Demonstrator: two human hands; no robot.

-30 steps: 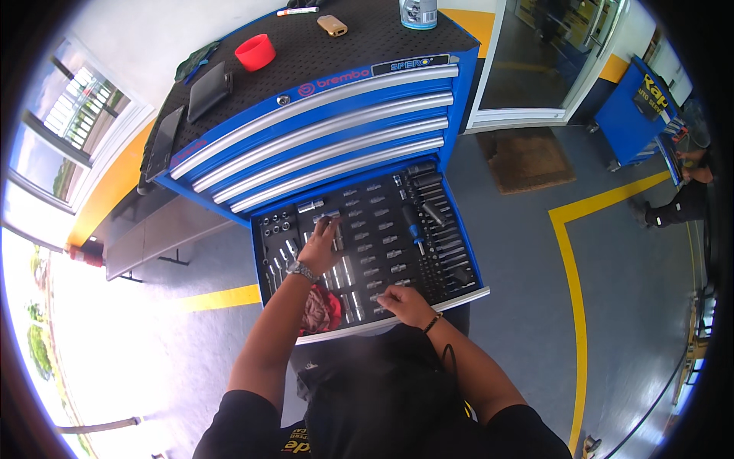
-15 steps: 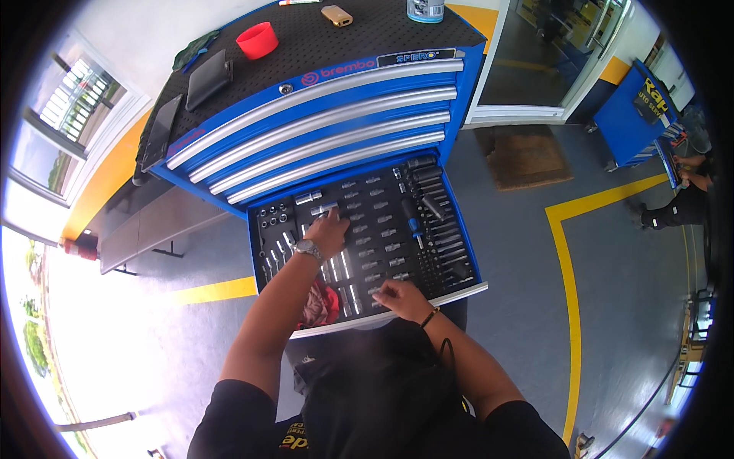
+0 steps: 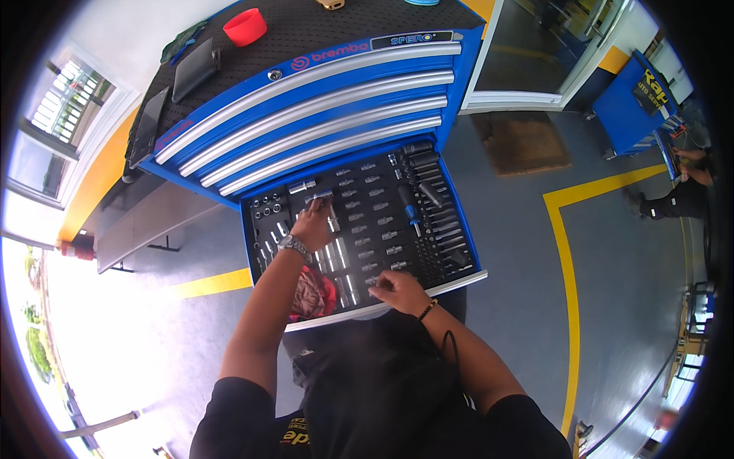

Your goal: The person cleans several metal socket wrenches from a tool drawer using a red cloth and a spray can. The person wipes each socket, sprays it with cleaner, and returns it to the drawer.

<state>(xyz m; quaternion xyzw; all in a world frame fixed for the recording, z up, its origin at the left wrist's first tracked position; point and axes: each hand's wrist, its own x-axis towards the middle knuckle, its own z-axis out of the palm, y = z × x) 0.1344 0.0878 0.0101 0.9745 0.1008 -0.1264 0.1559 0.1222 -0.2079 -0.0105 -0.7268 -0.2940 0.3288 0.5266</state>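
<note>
A shallow drawer (image 3: 482, 274) of a blue tool chest is pulled out in front of me, with a black foam tray full of metal sockets and bits. Over its left half reaches my left hand (image 3: 312, 226), fingers stretched out, the tips at a silver socket (image 3: 321, 196) near the back. My right hand (image 3: 402, 292) rests by the front edge with its fingers curled together; whatever they may hold is hidden. Long silver sockets (image 3: 347, 291) lie between the hands. A crumpled red cloth (image 3: 313, 294) sits in the front left corner, below my left wrist.
Above the drawer stands the blue chest (image 3: 306, 92) with several closed drawers. On its top are a red round holder (image 3: 245, 27) and a black wallet-like case (image 3: 196, 70). A screwdriver (image 3: 410, 210) lies in the tray's right part. At far right a person (image 3: 688, 191) stands by another blue cabinet (image 3: 631, 107).
My left hand has shifted slightly left and toward the back, its fingers still at the socket. My right hand stays near the front edge. The view has tilted a little.
</note>
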